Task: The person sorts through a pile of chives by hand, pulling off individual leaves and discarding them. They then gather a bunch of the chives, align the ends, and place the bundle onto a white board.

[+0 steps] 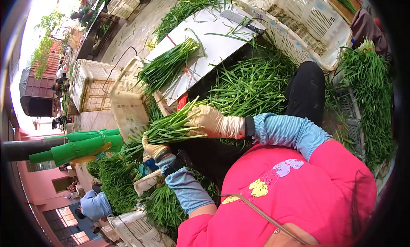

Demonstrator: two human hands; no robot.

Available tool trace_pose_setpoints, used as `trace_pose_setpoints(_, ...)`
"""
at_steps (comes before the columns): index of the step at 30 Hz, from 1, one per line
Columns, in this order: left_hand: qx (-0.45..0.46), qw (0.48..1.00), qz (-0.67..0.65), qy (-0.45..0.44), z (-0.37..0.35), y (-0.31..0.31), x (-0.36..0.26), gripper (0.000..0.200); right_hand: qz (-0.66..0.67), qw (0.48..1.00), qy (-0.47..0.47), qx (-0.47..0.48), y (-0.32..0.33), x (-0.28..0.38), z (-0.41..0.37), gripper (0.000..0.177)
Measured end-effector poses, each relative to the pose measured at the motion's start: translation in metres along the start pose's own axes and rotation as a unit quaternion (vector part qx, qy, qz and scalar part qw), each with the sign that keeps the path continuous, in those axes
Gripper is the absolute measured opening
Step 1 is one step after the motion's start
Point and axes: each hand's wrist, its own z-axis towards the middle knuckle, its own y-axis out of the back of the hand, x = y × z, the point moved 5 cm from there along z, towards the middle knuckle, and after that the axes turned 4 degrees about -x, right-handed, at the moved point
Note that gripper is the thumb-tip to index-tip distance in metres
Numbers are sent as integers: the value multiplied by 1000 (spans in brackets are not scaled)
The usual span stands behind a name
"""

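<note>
My right hand (213,121), in a pale glove, closes around the light stem ends of a bunch of garlic chives (173,126). Lower down the same bunch, my gloved left hand (154,148) grips the leafy part; some of its fingers are hidden. Just beyond my hands is a white board (209,44), carrying another bunch of chives (168,66) and a large knife (243,22) with a black handle. Loose chives (252,86) are heaped beside the board, close to my right forearm.
Plastic crates stand around me: a large one (299,27) at upper right, others (92,86) on the left. Piled chives (367,101) lie at far right. A pole wrapped in green sheeting (81,145) juts in from the left. Another person (96,205) bends at lower left.
</note>
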Motion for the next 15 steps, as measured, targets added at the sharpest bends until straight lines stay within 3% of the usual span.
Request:
trace_pose_setpoints(1, -2, 1000, 7, 0, -1, -1, 1, 39, -9, 999, 18, -47, 5, 3, 2, 24)
trace_pose_setpoints(5, -6, 1000, 13, 2, -4, -5, 0, 39, 39, 999, 8, 15, -1, 2, 1, 23)
trace_pose_setpoints(9, -3, 1000, 5, -1, -13, -11, -1, 32, 20, 1000, 0, 17, -7, 1, -6, 21)
trace_pose_setpoints(12, -4, 1000, -12, -2, -10, -8, -1, 30, 35, 985, -131, 104, -17, -11, -11, 25)
trace_pose_setpoints(13, -4, 1000, -12, -2, -8, -5, -1, 30, 35, 985, -131, 104, -17, -11, -10, 25)
trace_pose_setpoints(15, 8, 1000, -10, -2, -2, -1, -1, 34, 16, 998, -44, 43, -9, -3, -5, 23)
